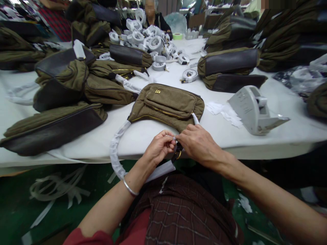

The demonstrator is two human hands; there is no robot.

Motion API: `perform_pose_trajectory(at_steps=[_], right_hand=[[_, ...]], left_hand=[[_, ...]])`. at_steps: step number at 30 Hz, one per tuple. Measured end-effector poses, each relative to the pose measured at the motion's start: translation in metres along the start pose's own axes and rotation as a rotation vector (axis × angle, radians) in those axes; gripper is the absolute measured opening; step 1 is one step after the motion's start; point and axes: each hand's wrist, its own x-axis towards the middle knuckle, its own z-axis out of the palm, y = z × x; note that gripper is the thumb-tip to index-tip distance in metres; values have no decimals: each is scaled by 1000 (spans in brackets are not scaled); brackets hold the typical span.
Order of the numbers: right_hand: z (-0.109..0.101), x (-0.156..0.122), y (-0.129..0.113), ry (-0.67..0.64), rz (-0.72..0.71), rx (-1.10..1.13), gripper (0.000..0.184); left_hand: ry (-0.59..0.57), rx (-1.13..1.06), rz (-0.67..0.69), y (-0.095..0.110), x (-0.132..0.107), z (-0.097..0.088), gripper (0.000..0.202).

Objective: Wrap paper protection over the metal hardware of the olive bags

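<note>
An olive-green fabric bag [167,103] with gold zips lies on the white table [102,143] just ahead of me. Its strap [114,153], wrapped in white paper, loops down off the table edge toward my lap. My left hand [159,147] and my right hand [200,144] meet at the table edge, both pinched on the paper-wrapped end of the strap beside a dark strap piece with a gold ring [178,154].
Piles of the same olive bags with dark leather bottoms lie at left [63,88] and right [230,68]. A heap of white wrapped strap rolls [150,44] sits at the back, with a person behind it. A grey tape dispenser [252,109] stands at right.
</note>
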Motion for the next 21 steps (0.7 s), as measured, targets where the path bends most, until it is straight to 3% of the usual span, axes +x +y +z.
perform_pose_trajectory(at_steps=[5,9,14,21], right_hand=[[2,-2,-32,95,204,-99,14],[21,-7,-35,200,250,-100,17],[36,-18,-20,348,130,-51,13],[14,-27,19,423,-168,-47,14]], left_hand=[[-54,-135,-120,4,-2,-5,22],[-100,-134,-179,5,-7,-9,19],[-109,-95,-196,5,-11,-6,8],[-201,-65,-111,-1,-8,15,25]])
